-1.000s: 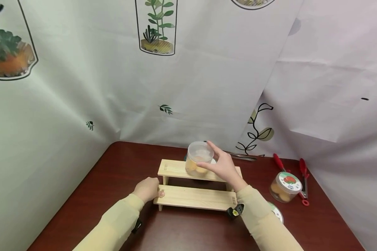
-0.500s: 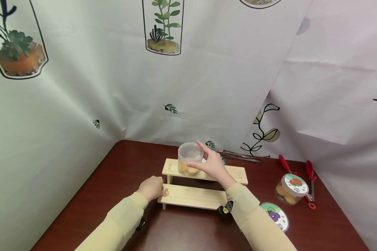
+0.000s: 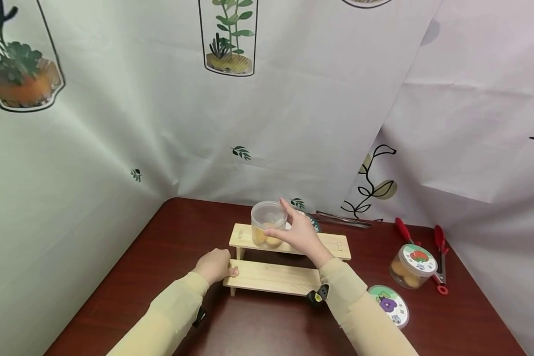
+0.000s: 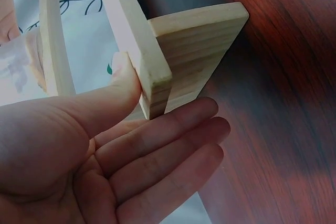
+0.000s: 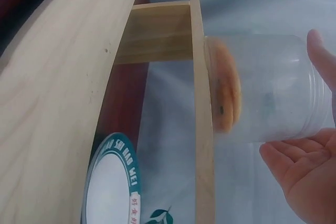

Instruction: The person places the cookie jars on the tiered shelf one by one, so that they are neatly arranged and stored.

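Observation:
A two-tier pale wooden stand, with its lower tier nearer and its upper tier behind, stands on the table. My left hand grips the lower tier's left end, thumb on one face and fingers at the other in the left wrist view. On the left part of the upper tier sits a clear lidless jar with round golden cookies at its bottom. My right hand holds that jar near its rim, between thumb and fingers.
Right of the stand are a jar with a tomato lid, a loose lid with a purple picture and red-handled tongs. Metal tongs lie at the back, beside a round white plate-like thing with a teal lettered rim.
The right hand and jar have shifted left along the upper tier, then stayed nearly still. My left hand has kept its hold on the lower tier. The head view has turned slightly.

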A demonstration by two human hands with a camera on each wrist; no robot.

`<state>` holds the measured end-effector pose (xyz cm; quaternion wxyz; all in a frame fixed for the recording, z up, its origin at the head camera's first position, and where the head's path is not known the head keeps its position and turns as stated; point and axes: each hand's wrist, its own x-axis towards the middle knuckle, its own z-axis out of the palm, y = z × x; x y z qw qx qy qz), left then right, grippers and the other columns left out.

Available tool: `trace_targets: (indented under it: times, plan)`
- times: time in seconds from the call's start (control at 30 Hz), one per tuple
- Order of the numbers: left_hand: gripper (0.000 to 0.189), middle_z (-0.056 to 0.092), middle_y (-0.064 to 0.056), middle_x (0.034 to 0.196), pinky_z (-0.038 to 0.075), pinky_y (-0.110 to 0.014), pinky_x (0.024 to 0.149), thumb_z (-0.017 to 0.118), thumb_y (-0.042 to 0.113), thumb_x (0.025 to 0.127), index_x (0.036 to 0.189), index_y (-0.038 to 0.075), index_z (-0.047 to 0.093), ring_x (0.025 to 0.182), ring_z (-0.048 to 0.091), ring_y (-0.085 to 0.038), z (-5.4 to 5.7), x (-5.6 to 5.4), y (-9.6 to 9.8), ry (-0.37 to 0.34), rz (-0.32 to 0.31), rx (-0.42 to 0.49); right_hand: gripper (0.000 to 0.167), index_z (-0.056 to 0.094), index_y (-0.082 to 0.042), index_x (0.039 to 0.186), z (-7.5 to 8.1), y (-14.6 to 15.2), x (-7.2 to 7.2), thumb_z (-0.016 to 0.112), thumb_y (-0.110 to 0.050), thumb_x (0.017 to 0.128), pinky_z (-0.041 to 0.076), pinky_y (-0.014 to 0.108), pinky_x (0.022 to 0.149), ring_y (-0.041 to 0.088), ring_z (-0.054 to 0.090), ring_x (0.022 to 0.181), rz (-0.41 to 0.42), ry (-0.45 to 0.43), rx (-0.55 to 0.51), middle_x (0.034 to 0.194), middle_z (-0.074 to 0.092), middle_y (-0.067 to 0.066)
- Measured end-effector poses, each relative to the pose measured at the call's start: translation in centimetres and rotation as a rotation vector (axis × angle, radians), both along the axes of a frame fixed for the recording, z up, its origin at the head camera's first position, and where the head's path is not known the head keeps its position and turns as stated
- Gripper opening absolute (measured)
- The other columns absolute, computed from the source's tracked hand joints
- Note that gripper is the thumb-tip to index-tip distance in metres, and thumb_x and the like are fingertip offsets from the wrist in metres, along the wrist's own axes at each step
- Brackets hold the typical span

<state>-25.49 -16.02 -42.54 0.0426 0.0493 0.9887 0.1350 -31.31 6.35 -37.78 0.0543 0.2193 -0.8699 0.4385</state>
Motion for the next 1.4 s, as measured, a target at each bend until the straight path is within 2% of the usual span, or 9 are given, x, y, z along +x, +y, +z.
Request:
trace_targets:
  times: [0.13, 0.33, 0.53, 0.77, 1.0, 1.17, 1.3, 1.4]
  plan:
    - [0.035, 0.046, 0.001, 0.054, 0.035, -0.028, 0.052, 0.075, 0.031, 0.080, 0.060, 0.009, 0.055, 0.052, 0.038, -0.013, 0.0, 0.0, 0.0, -0.008, 0.005, 0.012, 0.102, 0.026, -0.015, 0.150, -0.1, 0.4, 0.1, 0.082, -0.045, 0.070, 0.040, 0.038, 0.101, 0.028, 0.049, 0.126, 0.016, 0.007, 0.016, 0.148, 0.038, 0.010]
    - [0.035, 0.047, 0.002, 0.055, 0.035, -0.028, 0.052, 0.075, 0.031, 0.080, 0.060, 0.010, 0.056, 0.052, 0.039, -0.013, 0.1, 0.2, 0.0, -0.023, 0.002, 0.027, 0.100, 0.024, -0.017, 0.150, -0.3, 1.3, 0.3, 0.081, -0.042, 0.072, 0.037, 0.032, 0.103, 0.022, 0.043, 0.131, 0.042, -0.039, -0.062, 0.150, 0.036, 0.002]
    - [0.032, 0.051, 0.000, 0.056, 0.037, -0.029, 0.053, 0.074, 0.031, 0.080, 0.062, 0.009, 0.059, 0.053, 0.041, -0.013, 0.2, 0.1, 0.0, -0.032, -0.001, 0.025, 0.099, 0.025, -0.022, 0.150, -0.4, 2.6, 0.9, 0.081, -0.043, 0.071, 0.037, 0.034, 0.104, 0.024, 0.043, 0.131, 0.024, -0.050, -0.102, 0.149, 0.036, 0.000]
    - [0.030, 0.054, 0.000, 0.058, 0.038, -0.029, 0.053, 0.074, 0.031, 0.080, 0.065, 0.009, 0.062, 0.054, 0.043, -0.013, 0.0, 0.0, -0.1, -0.037, -0.011, 0.019, 0.095, 0.027, -0.017, 0.149, -0.3, 4.6, 1.8, 0.082, -0.033, 0.073, 0.036, 0.037, 0.104, 0.025, 0.043, 0.131, 0.012, -0.022, -0.119, 0.149, 0.036, 0.003]
    - [0.028, 0.055, 0.002, 0.058, 0.039, -0.030, 0.053, 0.074, 0.032, 0.080, 0.064, 0.010, 0.064, 0.053, 0.042, -0.013, -0.3, 0.1, -0.3, -0.023, -0.001, 0.025, 0.093, 0.030, -0.023, 0.148, -0.3, 6.4, 2.4, 0.081, -0.040, 0.073, 0.034, 0.042, 0.105, 0.022, 0.040, 0.133, -0.012, -0.018, -0.105, 0.149, 0.038, 0.000]
    - [0.028, 0.056, 0.002, 0.059, 0.040, -0.031, 0.054, 0.074, 0.032, 0.080, 0.065, 0.010, 0.067, 0.053, 0.042, -0.013, -0.2, 0.2, -0.4, -0.006, -0.021, 0.023, 0.091, 0.031, -0.017, 0.148, -0.6, 7.8, 2.7, 0.081, -0.035, 0.074, 0.033, 0.040, 0.106, 0.021, 0.040, 0.134, -0.017, -0.007, -0.115, 0.148, 0.038, 0.003]
    - [0.028, 0.056, 0.002, 0.059, 0.040, -0.031, 0.054, 0.074, 0.032, 0.081, 0.065, 0.010, 0.067, 0.053, 0.043, -0.013, -0.3, 0.2, -0.5, 0.006, -0.034, 0.025, 0.090, 0.031, -0.016, 0.148, -0.6, 9.5, 3.1, 0.081, -0.030, 0.075, 0.035, 0.039, 0.105, 0.025, 0.040, 0.133, -0.014, -0.015, -0.130, 0.149, 0.037, 0.007]
    - [0.028, 0.056, 0.002, 0.058, 0.040, -0.031, 0.053, 0.074, 0.032, 0.081, 0.064, 0.011, 0.066, 0.053, 0.043, -0.013, -0.3, 0.1, -0.5, -0.001, -0.025, 0.020, 0.088, 0.031, -0.015, 0.148, -0.7, 10.8, 3.3, 0.080, -0.030, 0.076, 0.036, 0.042, 0.103, 0.029, 0.041, 0.132, -0.031, -0.011, -0.098, 0.149, 0.038, 0.009]
